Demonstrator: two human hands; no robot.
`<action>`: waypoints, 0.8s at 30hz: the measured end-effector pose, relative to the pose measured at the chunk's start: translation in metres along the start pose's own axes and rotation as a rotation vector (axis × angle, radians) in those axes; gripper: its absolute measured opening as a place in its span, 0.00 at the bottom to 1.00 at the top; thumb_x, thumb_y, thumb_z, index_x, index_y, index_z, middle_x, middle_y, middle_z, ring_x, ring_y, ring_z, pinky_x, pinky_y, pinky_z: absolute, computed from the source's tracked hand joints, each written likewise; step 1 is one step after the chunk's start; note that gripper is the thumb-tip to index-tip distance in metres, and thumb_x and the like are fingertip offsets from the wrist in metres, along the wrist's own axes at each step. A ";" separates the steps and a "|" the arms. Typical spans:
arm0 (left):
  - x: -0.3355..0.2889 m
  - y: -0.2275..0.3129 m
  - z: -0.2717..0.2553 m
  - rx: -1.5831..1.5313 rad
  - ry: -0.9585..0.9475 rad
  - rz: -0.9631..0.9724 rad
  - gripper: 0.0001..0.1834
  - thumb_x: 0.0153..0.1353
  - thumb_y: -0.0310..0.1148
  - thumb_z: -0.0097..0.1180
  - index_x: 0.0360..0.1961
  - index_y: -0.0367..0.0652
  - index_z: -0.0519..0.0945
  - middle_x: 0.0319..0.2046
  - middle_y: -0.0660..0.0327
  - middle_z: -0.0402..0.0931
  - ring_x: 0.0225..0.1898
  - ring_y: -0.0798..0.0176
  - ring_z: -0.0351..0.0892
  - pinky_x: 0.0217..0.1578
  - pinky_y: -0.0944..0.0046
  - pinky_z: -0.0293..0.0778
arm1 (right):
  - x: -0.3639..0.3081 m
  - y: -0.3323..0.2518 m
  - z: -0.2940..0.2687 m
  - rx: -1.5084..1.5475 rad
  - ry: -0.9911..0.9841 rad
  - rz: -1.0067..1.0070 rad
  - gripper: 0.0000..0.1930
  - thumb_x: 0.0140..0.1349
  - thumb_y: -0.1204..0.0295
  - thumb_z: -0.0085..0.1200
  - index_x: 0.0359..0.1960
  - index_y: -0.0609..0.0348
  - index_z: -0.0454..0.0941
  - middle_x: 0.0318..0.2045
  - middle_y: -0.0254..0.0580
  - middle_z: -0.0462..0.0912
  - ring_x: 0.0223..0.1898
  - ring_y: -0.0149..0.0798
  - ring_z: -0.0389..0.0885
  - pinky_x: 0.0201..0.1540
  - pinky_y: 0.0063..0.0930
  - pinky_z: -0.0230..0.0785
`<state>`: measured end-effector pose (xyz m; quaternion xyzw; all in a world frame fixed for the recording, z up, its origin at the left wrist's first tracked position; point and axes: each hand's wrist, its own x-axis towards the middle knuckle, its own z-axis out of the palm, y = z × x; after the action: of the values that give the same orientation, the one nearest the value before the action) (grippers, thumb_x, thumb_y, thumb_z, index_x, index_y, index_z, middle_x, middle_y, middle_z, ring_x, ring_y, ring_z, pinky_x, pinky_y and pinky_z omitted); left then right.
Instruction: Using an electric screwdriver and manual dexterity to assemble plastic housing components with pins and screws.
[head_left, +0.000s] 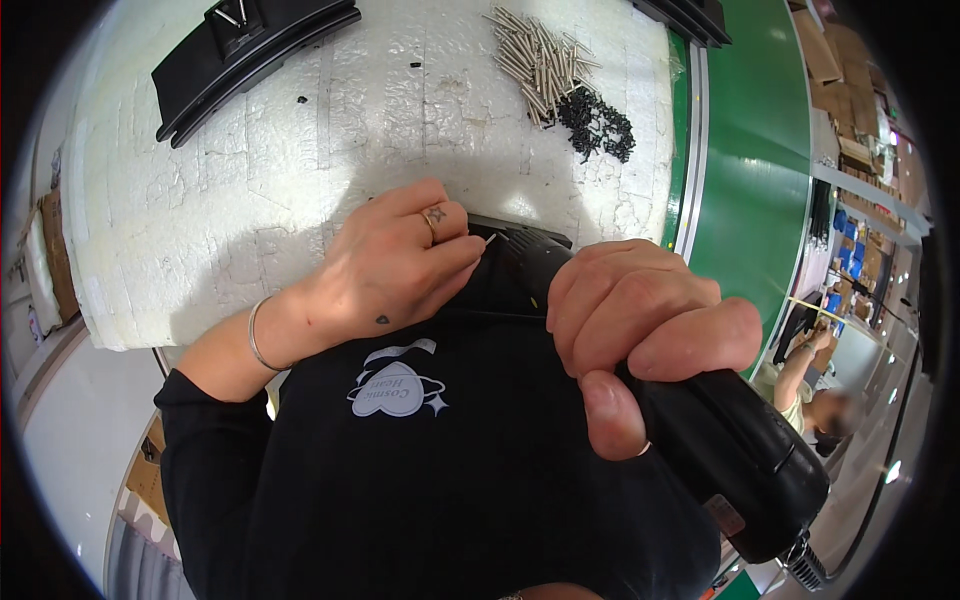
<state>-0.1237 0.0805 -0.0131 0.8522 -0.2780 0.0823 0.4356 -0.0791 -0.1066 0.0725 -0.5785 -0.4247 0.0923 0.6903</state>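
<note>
Looking down from your head, you see a white foam surface (250, 200) stretching away from your chest. At its far left lies a long black plastic part (250, 50). Your left hand (400, 265) comes next, fingers pinched around a thin metal pin (490, 239) at the nose of a black power screwdriver (720, 440). Its long axis runs from that tip, near the centre, down to the near right. Your right hand (640, 325) is clenched around the tool's body, just right of the left hand. Far beyond both, right of centre, sit a heap of metal pins (535, 55) and a pile of small black screws (597, 125).
</note>
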 end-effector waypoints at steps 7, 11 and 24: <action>-0.002 0.006 -0.004 0.082 -0.102 -0.002 0.14 0.44 0.26 0.69 0.35 0.42 0.82 0.31 0.61 0.75 0.32 0.55 0.74 0.30 0.60 0.74 | -0.009 -0.015 -0.022 0.234 0.242 -0.041 0.13 0.59 0.73 0.50 0.45 0.53 0.67 0.17 0.28 0.70 0.16 0.26 0.69 0.22 0.24 0.63; -0.002 0.031 -0.024 0.126 -0.156 -0.012 0.28 0.41 0.32 0.72 0.48 0.43 0.80 0.44 0.55 0.75 0.44 0.49 0.75 0.44 0.54 0.75 | -0.009 0.001 -0.046 0.051 0.545 -0.194 0.14 0.59 0.75 0.50 0.45 0.56 0.63 0.16 0.32 0.64 0.16 0.30 0.64 0.27 0.31 0.64; 0.037 0.009 -0.069 -0.189 -0.764 -0.384 0.20 0.58 0.39 0.62 0.50 0.43 0.80 0.42 0.57 0.79 0.43 0.48 0.78 0.38 0.53 0.73 | -0.014 0.026 -0.061 -0.063 0.816 -0.080 0.08 0.59 0.76 0.49 0.40 0.55 0.72 0.17 0.33 0.63 0.18 0.32 0.63 0.28 0.30 0.62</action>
<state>-0.0908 0.1156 0.0493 0.8142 -0.2619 -0.3470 0.3849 -0.0361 -0.1505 0.0447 -0.5715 -0.1408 -0.1848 0.7870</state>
